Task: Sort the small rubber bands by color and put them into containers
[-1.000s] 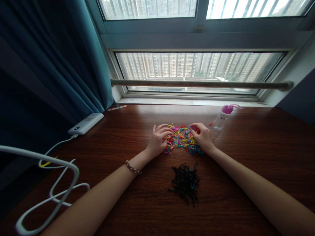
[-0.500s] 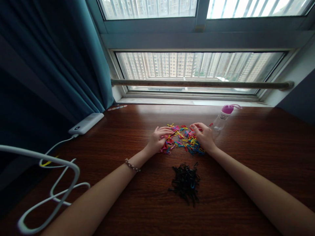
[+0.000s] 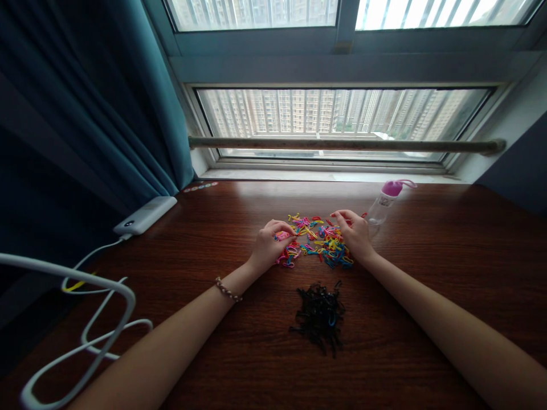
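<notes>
Small loops in pink, yellow, red and blue form a loose colourful pile (image 3: 335, 250) on the brown table. At its left side is my left hand (image 3: 270, 244), thumb and fingertips pinched together over the loops; whatever is between them is too small to name. My right hand (image 3: 354, 230) rests at the pile's right edge, its thumb and forefinger closed near a small red piece. A heap of black loops (image 3: 320, 316) lies nearer to me, between my forearms, touched by neither hand.
A clear bottle with a pink lid (image 3: 382, 206) stands behind my right hand. At the left, a white power bank (image 3: 146, 215) with a white cable (image 3: 123, 290) lies by the blue curtain (image 3: 141, 114). A horizontal rail (image 3: 342, 144) crosses the window.
My left hand's fingers have drawn together from a more stretched pose into a pinch. My right hand has barely moved. The whole view has shifted slightly.
</notes>
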### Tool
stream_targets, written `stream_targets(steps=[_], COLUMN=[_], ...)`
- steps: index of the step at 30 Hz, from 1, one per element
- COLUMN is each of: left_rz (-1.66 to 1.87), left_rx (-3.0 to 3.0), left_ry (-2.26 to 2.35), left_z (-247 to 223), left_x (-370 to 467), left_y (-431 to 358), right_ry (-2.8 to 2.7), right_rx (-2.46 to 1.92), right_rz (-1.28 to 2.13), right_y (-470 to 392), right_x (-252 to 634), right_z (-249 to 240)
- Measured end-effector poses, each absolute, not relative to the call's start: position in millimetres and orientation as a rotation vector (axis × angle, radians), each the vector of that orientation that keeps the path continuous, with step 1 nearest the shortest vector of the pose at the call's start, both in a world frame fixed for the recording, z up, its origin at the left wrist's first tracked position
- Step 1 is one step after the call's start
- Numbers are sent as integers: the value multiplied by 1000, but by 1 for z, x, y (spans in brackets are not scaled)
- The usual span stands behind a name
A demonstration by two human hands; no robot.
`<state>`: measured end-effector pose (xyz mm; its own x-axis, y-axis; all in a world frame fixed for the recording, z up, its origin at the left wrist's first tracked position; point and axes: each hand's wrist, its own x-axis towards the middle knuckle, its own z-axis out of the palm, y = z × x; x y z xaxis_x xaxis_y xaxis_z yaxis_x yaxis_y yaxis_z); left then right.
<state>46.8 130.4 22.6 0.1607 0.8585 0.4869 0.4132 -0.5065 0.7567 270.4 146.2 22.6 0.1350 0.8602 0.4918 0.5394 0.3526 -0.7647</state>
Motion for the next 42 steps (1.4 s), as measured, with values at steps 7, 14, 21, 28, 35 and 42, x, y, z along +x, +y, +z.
stream_targets(steps=[7,14,21,28,35,42], left_rz=[1036,980,1155,861,978,1124], left_rx=[2379,2537,2335,2200,2166,2120], left_ry=[861,729,1537,1516,1470,1432], left_z=[34,31,22,13,11,10], left_x=[71,70,52,46,44,43], left_y=[92,92,127,135,137,137], right_ry=[-2077,-2512,-1877,-1473,-1312,-1227], right_rx=[-1259,-1283,-1358,-1143,-1100,-955], right_rz=[562,568,672,973,1094,1186], right_y=[151,149,164,159,158,157], right_x=[286,292,300,298,295,293], right_z=[41,46,48,61,63,64])
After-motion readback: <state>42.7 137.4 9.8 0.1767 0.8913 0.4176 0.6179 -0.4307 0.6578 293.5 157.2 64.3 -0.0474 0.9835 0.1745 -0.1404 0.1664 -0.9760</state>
